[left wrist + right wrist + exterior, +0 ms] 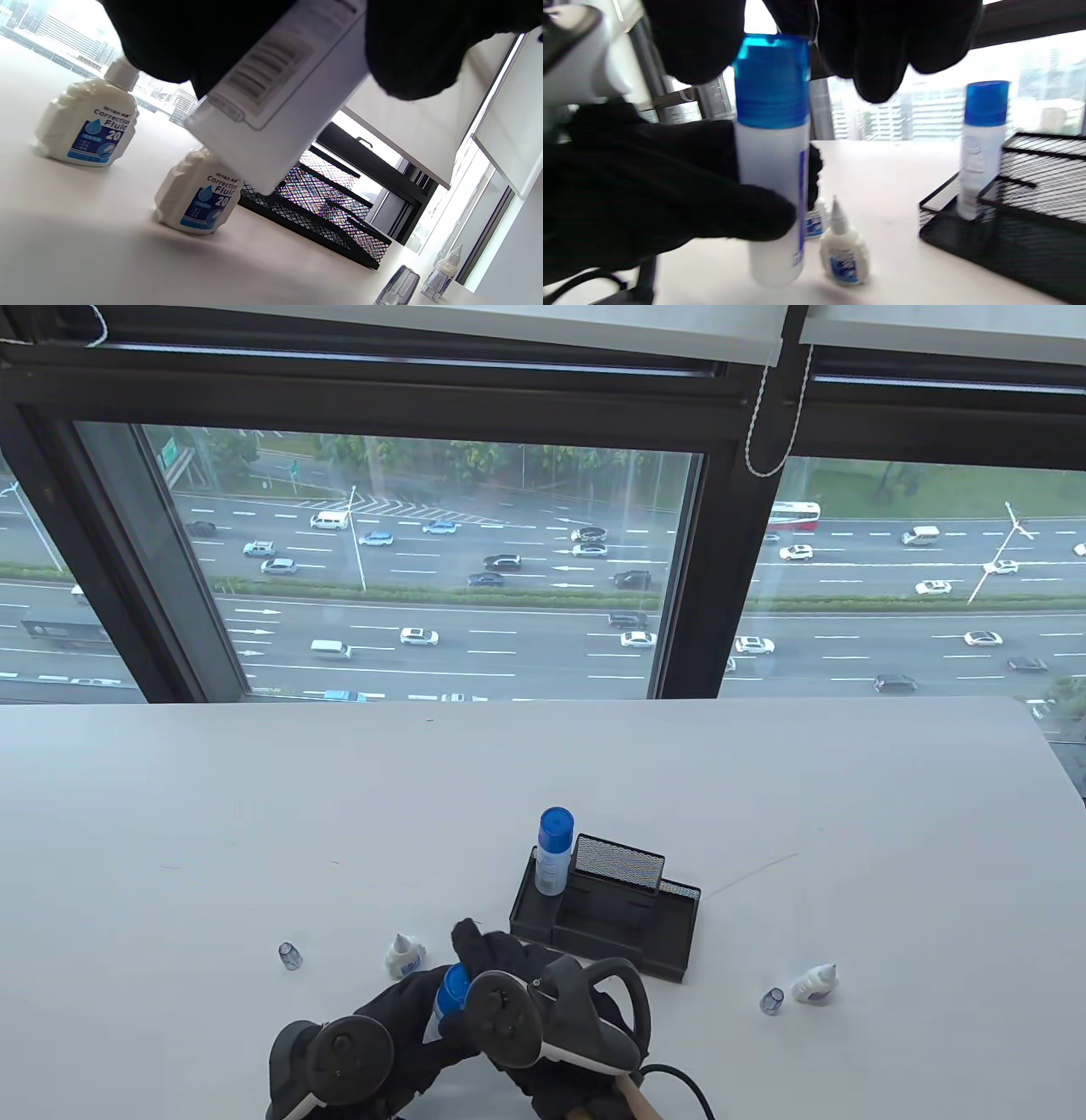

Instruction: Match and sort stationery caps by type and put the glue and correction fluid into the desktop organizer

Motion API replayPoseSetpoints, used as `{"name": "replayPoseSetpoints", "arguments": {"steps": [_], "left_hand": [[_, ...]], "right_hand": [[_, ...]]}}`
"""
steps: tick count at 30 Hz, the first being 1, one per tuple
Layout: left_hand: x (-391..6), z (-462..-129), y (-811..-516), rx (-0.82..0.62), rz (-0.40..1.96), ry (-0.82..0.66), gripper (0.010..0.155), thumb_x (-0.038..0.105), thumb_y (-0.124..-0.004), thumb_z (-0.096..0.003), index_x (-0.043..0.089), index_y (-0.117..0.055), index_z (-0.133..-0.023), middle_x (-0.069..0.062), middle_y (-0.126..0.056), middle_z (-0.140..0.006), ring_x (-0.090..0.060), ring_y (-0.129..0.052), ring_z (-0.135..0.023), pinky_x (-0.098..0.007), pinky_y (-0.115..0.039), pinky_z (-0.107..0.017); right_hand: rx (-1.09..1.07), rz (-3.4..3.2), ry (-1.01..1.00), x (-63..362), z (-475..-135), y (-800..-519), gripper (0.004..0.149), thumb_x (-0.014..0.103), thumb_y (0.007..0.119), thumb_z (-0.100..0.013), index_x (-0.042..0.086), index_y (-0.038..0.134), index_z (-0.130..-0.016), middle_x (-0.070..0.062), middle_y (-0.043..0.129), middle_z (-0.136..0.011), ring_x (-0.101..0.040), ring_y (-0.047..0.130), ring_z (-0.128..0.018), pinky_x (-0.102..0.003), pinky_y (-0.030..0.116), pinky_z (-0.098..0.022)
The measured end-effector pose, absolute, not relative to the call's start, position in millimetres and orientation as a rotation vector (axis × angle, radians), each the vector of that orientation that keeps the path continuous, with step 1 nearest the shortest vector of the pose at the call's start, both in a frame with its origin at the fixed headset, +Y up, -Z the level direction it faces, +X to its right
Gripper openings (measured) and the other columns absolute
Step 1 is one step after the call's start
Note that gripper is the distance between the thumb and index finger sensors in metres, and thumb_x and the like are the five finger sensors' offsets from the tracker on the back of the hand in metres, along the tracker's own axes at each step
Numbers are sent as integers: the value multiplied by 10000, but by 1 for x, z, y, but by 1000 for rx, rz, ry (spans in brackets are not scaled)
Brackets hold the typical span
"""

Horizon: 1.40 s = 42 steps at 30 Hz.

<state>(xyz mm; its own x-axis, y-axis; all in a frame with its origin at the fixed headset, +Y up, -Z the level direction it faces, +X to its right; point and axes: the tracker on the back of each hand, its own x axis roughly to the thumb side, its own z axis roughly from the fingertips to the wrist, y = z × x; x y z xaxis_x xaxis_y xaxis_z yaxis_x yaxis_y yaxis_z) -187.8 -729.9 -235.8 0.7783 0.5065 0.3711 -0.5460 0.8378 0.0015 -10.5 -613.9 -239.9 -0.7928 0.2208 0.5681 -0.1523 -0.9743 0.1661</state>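
A white glue stick (441, 1014) with a blue cap (772, 80) stands upright just above the table near the front edge. My left hand (407, 1018) grips its body (280, 97). My right hand (475, 963) reaches over it, fingers (874, 51) curled around the top of the cap. A second capped glue stick (553, 848) stands in the left compartment of the black mesh organizer (670, 933). An uncapped correction fluid bottle (405, 954) stands left of my hands, with another bottle (199, 199) close beside it. A third bottle (816, 984) lies to the right.
One clear cap (290, 955) sits on the white table at the left. Another clear cap (772, 1000) sits beside the right-hand bottle. A tracker cable (679, 1082) trails from my right hand. The far table edge meets a window.
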Motion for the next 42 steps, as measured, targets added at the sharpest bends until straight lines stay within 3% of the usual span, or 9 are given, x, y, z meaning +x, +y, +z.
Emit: {"name": "replayPoseSetpoints", "arguments": {"steps": [2, 5, 8, 10, 18, 25, 32, 37, 42], "left_hand": [[-187, -235, -730, 112, 565, -375, 730, 634, -816, -464, 231, -644, -1048, -28, -832, -1015, -243, -966, -880, -492, -797, -645], [-184, -233, -729, 122, 530, -391, 732, 636, -811, -465, 228, -645, -1051, -30, -834, -1014, -244, -967, -877, -492, -795, -646], [-184, -233, -727, 134, 542, -397, 732, 644, -807, -462, 228, -653, -1046, -26, -846, -1005, -236, -981, -866, -480, -807, -641], [-185, -232, -726, 144, 563, -399, 731, 648, -799, -466, 229, -653, -1047, -25, -847, -1007, -239, -984, -867, -481, -808, -640], [-190, -233, -722, 150, 617, -393, 728, 667, -801, -451, 226, -693, -1021, -28, -881, -970, -236, -1004, -831, -475, -815, -628], [-192, -237, -717, 162, 572, -344, 717, 674, -856, -401, 246, -770, -969, 0, -950, -906, -209, -1056, -750, -418, -855, -561], [-190, -233, -714, 142, 540, -330, 747, 665, -807, -444, 244, -679, -1048, -17, -872, -1000, -236, -999, -846, -478, -805, -624], [-203, -234, -714, 169, 333, -292, 804, 706, -780, -434, 253, -636, -1082, -27, -829, -1051, -251, -967, -885, -499, -781, -651], [-211, -241, -719, 123, 329, -247, 792, 712, -760, -445, 254, -646, -1080, -34, -832, -1051, -263, -962, -891, -508, -773, -654]], "right_hand": [[856, 2808, 136, -11, -240, -614, 702, 360, 811, -531, 221, 496, -1143, -142, 717, -1063, -327, 866, -839, -539, 681, -666], [763, 2892, -37, -9, -240, -614, 713, 546, 740, -492, 169, 633, -1088, -106, 889, -883, -265, 962, -657, -490, 758, -579], [855, 2764, 98, -6, -244, -616, 776, 552, 742, -496, 182, 518, -1140, -152, 705, -1076, -343, 853, -860, -547, 681, -670], [882, 2652, 146, -5, -247, -617, 776, 496, 785, -505, 175, 489, -1147, -166, 634, -1118, -358, 820, -893, -560, 662, -682], [908, 2530, 136, -2, -253, -623, 710, 367, 829, -504, 160, 546, -1121, -160, 735, -1043, -327, 886, -823, -516, 715, -661], [834, 2559, -35, -4, -252, -627, 682, 392, 865, -457, 131, 680, -1059, -181, 852, -948, -290, 983, -720, -480, 797, -599], [806, 2487, -52, 1, -257, -628, 679, 401, 863, -463, 132, 673, -1057, -168, 840, -954, -291, 966, -731, -485, 780, -613], [724, 2439, -120, 17, -263, -612, 673, 399, 858, -472, 149, 658, -1064, -156, 814, -974, -295, 940, -759, -491, 757, -635], [604, 2513, -219, 37, -277, -589, 673, 386, 859, -478, 160, 643, -1075, -157, 793, -995, -305, 920, -787, -499, 739, -655]]}}
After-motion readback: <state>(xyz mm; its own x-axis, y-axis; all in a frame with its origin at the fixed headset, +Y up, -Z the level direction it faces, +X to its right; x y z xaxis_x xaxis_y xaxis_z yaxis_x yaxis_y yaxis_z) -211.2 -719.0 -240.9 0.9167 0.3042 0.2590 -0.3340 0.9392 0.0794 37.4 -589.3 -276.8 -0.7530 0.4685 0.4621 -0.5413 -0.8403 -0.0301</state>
